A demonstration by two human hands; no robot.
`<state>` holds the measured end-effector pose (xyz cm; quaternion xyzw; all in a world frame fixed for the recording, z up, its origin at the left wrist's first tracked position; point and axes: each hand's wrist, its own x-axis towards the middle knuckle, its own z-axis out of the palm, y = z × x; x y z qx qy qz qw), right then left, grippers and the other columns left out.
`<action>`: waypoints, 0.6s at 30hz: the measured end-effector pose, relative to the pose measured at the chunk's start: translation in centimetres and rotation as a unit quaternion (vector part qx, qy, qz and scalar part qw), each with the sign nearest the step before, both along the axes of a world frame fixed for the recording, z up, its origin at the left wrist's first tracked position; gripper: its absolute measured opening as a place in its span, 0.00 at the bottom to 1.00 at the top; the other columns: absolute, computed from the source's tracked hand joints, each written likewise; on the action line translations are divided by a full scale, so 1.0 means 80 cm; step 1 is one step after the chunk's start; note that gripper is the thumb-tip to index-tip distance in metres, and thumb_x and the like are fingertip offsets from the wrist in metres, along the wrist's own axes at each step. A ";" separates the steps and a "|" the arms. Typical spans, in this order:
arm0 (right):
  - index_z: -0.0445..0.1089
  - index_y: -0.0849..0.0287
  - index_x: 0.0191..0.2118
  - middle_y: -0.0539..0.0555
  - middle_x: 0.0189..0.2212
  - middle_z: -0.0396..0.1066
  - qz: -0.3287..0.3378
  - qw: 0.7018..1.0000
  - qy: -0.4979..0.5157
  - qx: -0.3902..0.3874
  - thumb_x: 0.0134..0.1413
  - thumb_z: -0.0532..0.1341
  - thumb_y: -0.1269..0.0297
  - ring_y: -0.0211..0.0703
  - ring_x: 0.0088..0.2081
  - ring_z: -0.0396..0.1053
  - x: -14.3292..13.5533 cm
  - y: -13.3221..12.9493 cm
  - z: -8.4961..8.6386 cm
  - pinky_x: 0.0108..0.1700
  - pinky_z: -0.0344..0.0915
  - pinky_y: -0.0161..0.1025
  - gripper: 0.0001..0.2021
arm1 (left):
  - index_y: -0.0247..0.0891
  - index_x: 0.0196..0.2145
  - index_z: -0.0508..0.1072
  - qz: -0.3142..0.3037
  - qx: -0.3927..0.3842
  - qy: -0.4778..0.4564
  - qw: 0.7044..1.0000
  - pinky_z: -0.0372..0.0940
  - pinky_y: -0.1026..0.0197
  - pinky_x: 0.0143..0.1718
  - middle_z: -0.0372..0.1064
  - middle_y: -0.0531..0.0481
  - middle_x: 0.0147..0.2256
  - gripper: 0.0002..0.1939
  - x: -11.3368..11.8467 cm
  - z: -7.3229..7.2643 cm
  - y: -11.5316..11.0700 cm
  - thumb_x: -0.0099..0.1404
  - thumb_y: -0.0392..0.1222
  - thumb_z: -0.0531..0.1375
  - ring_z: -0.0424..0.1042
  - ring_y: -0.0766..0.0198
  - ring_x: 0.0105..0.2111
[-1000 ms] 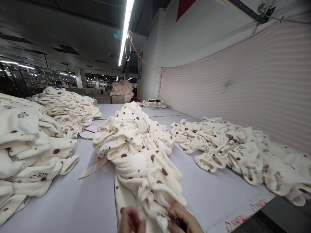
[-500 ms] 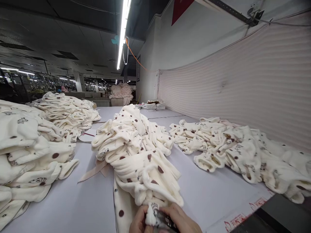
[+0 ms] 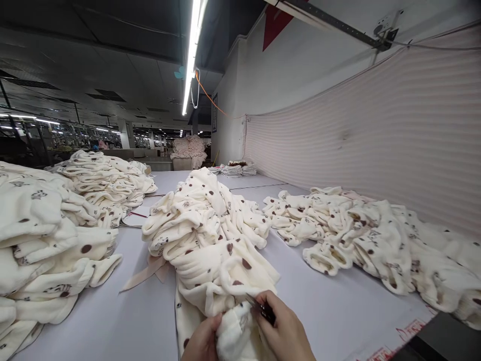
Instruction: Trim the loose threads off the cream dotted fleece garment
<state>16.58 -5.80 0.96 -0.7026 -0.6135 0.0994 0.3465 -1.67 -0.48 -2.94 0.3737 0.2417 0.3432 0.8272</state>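
Head view: at the bottom centre of the frame, a cream spotted garment (image 3: 225, 271) is pinched by the left hand (image 3: 201, 343). A small dark tool (image 3: 263, 310) is gripped by the right hand (image 3: 285, 333) against the fabric. Similar piles (image 3: 361, 235) are seen right and left on the table (image 3: 124, 321).

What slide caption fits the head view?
Left hand grips cream spotted garment; right hand works small dark tool at it.

Cream garment (image 3: 225, 260), brown dots (small dark prints too); table (image 3: 323, 306) grey.
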 end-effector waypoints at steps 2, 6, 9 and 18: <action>0.68 0.53 0.34 0.49 0.33 0.73 0.060 0.998 0.019 -0.018 0.54 0.59 0.60 0.45 0.34 0.71 0.001 -0.011 0.005 0.36 0.65 0.37 0.04 | 0.38 0.41 0.77 -0.041 -0.018 -0.010 0.999 0.58 0.45 0.55 0.76 0.41 0.40 0.30 -0.001 0.005 0.001 0.49 0.64 0.62 0.69 0.42 0.51; 0.72 0.49 0.46 0.52 0.41 0.73 0.128 0.991 -0.012 -0.030 0.56 0.60 0.54 0.48 0.41 0.73 -0.001 -0.028 0.016 0.41 0.67 0.39 0.14 | 0.38 0.39 0.78 -0.081 0.001 -0.043 0.996 0.57 0.45 0.56 0.76 0.40 0.40 0.32 -0.001 0.014 0.001 0.53 0.69 0.56 0.68 0.43 0.52; 0.72 0.49 0.46 0.54 0.40 0.74 0.102 0.993 -0.046 -0.029 0.59 0.55 0.52 0.50 0.40 0.73 -0.007 -0.025 0.020 0.41 0.68 0.42 0.15 | 0.37 0.41 0.78 -0.096 0.023 -0.046 0.994 0.59 0.47 0.54 0.76 0.40 0.41 0.34 -0.003 0.023 -0.002 0.56 0.70 0.52 0.69 0.46 0.50; 0.73 0.53 0.42 0.54 0.38 0.76 0.121 0.988 0.094 0.007 0.57 0.57 0.50 0.49 0.41 0.73 -0.006 -0.032 -0.021 0.42 0.68 0.38 0.15 | 0.39 0.52 0.72 -0.013 0.117 0.007 0.993 0.57 0.52 0.55 0.74 0.44 0.47 0.22 -0.002 0.067 0.026 0.65 0.53 0.55 0.68 0.51 0.52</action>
